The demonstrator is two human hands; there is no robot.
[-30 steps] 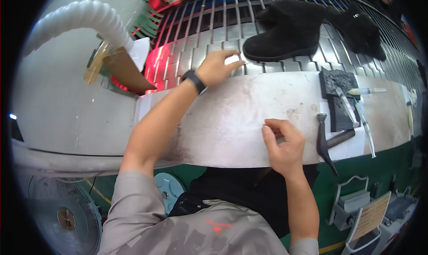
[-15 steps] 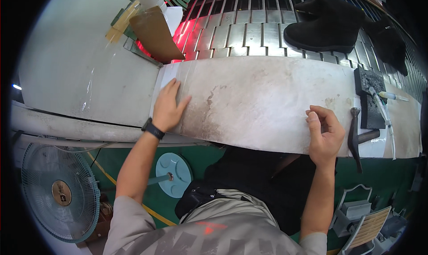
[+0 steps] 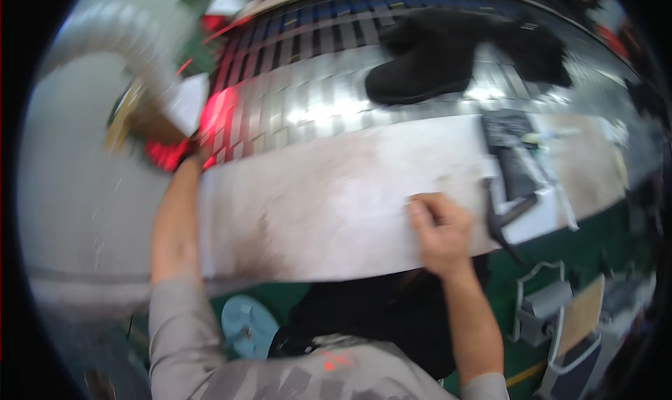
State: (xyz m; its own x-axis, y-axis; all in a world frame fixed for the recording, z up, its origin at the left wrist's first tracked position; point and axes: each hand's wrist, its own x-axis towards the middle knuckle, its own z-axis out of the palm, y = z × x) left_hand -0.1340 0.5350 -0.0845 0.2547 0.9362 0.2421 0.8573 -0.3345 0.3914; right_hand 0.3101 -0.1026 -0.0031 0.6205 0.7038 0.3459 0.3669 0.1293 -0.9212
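Observation:
The picture is blurred by motion. My left hand (image 3: 190,156) reaches to the far left end of a stained white board (image 3: 322,204), next to a red glow (image 3: 217,113); its fingers are hidden, only the wrist with a dark band shows. My right hand (image 3: 441,228) rests on the board near its front edge, fingers curled under, nothing visible in it. A black boot (image 3: 427,64) lies on its side on the metal slatted belt (image 3: 308,99) behind the board.
A second dark boot (image 3: 539,50) lies further right on the belt. A black tray (image 3: 507,130) and a dark hammer-like tool (image 3: 500,218) sit right of my right hand. A white hose (image 3: 105,43) and brown cardboard (image 3: 140,120) are at left.
My left hand has slid from the board's near left part out to its far left corner by the red glow. The view has swung; my right hand stays curled on the board.

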